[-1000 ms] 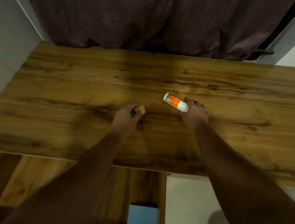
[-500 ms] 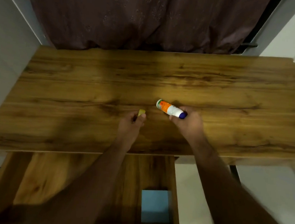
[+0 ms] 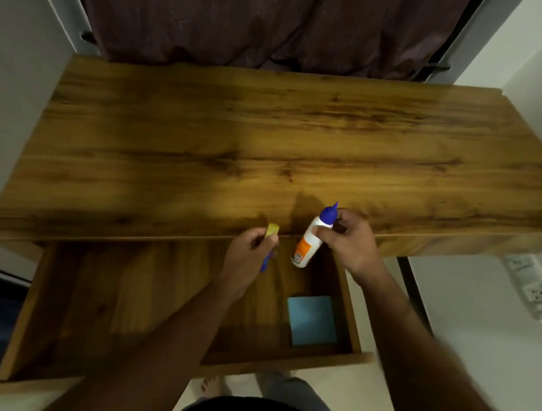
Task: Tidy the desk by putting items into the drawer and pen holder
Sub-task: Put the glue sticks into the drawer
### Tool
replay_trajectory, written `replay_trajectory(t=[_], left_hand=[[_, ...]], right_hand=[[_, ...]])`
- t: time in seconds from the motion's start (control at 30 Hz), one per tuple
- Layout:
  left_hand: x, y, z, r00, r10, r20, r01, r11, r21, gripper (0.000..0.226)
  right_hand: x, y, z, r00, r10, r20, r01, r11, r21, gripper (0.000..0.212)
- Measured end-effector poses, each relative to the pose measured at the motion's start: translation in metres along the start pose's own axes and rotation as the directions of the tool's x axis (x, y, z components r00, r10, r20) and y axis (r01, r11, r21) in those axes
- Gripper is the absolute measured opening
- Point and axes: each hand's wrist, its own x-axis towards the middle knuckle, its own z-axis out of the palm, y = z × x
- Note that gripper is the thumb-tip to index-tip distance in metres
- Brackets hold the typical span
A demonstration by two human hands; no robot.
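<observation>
Fingers: right hand [image 3: 349, 240] grips glue bottle [image 3: 309, 244], left hand [image 3: 251, 247] pinches eraser [image 3: 36, 201], over drawer [image 3: 282, 355] rear edge.

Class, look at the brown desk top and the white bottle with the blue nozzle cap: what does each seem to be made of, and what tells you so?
Brown desk top: wood or wood-look laminate, smooth with a slight sheen; streaky grain shows. White bottle with the blue nozzle cap: probably plastic, smooth, with an orange printed label, held in the right hand.

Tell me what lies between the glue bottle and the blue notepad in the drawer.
Head view: only bare drawer floor lies between the glue bottle and the blue notepad.
</observation>
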Motion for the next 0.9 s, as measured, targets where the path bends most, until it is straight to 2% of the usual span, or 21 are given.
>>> replay_trajectory(t=[0.17, 0.3, 0.37, 0.5, 0.63, 0.7, 0.83, 0.9], left_hand=[[-0.020, -0.039, -0.015, 0.978, -0.209, 0.010, 0.210, 0.977, -0.037, 0.007], [-0.027, -0.064, -0.029, 0.936, -0.352, -0.005, 0.348, 0.927, -0.140, 0.018], [-0.025, -0.074, -0.035, 0.905, -0.424, -0.025, 0.415, 0.895, -0.161, 0.015], [-0.021, -0.088, -0.044, 0.840, -0.543, -0.025, 0.528, 0.826, -0.198, 0.039], [-0.013, -0.097, -0.047, 0.806, -0.590, -0.048, 0.563, 0.789, -0.246, 0.037], [-0.010, -0.098, -0.045, 0.793, -0.607, -0.048, 0.574, 0.772, -0.275, 0.032], [0.001, -0.099, -0.038, 0.790, -0.611, -0.059, 0.575, 0.770, -0.277, 0.024], [0.007, -0.100, -0.032, 0.797, -0.599, -0.073, 0.567, 0.785, -0.250, 0.015]], right_hand=[[-0.020, 0.025, 0.025, 0.990, 0.113, 0.086, -0.107, 0.991, -0.077, 0.010], [-0.025, 0.044, 0.045, 0.952, 0.227, 0.204, -0.226, 0.974, -0.024, 0.021], [-0.027, 0.056, 0.054, 0.930, 0.268, 0.250, -0.276, 0.961, -0.002, 0.023], [-0.023, 0.080, 0.064, 0.881, 0.366, 0.300, -0.347, 0.931, -0.114, 0.016], [0.000, 0.094, 0.068, 0.849, 0.453, 0.270, -0.438, 0.891, -0.119, 0.016], [0.013, 0.097, 0.068, 0.874, 0.440, 0.206, -0.423, 0.898, -0.126, 0.018], [0.039, 0.098, 0.069, 0.940, 0.340, 0.011, -0.317, 0.889, -0.330, 0.027], [0.044, 0.100, 0.071, 0.951, 0.308, -0.027, -0.292, 0.866, -0.406, 0.029]])
